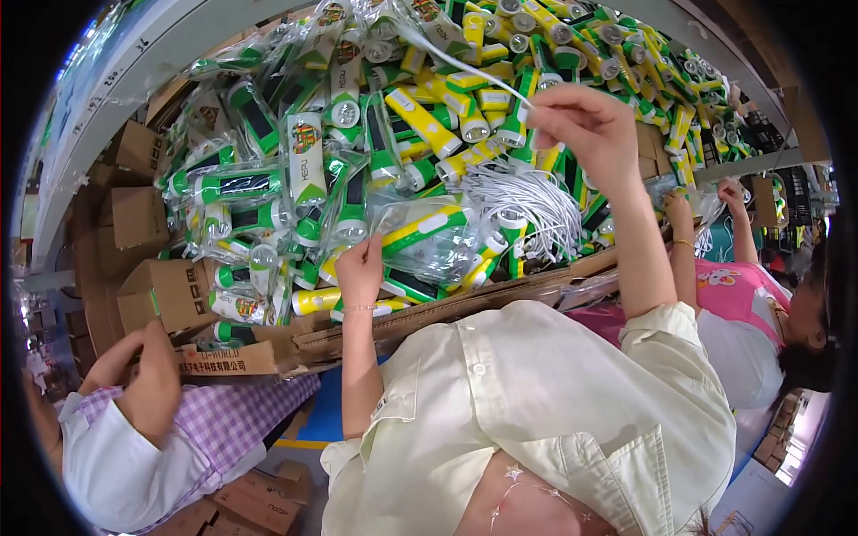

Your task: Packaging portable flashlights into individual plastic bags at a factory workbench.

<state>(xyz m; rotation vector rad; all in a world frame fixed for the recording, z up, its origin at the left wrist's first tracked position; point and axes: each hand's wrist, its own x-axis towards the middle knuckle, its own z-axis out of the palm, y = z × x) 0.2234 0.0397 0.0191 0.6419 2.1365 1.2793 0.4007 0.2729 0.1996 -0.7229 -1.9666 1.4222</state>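
Note:
My left hand is closed at the near side of the pile, pinching the edge of a clear plastic bag. Inside the bag lies a green and yellow flashlight. Raised above the pile to the right, my right hand is closed with thumb and finger pinched on a white cord. The cord stretches up and to the left from the fingertips. Between my hands a loose bundle of white cords rests on the flashlights.
Bagged flashlights heap up at the left, unbagged yellow and green ones at the middle and far right. A cardboard edge runs along the near side. Open cartons stand at the left. Co-workers' hands are on both sides.

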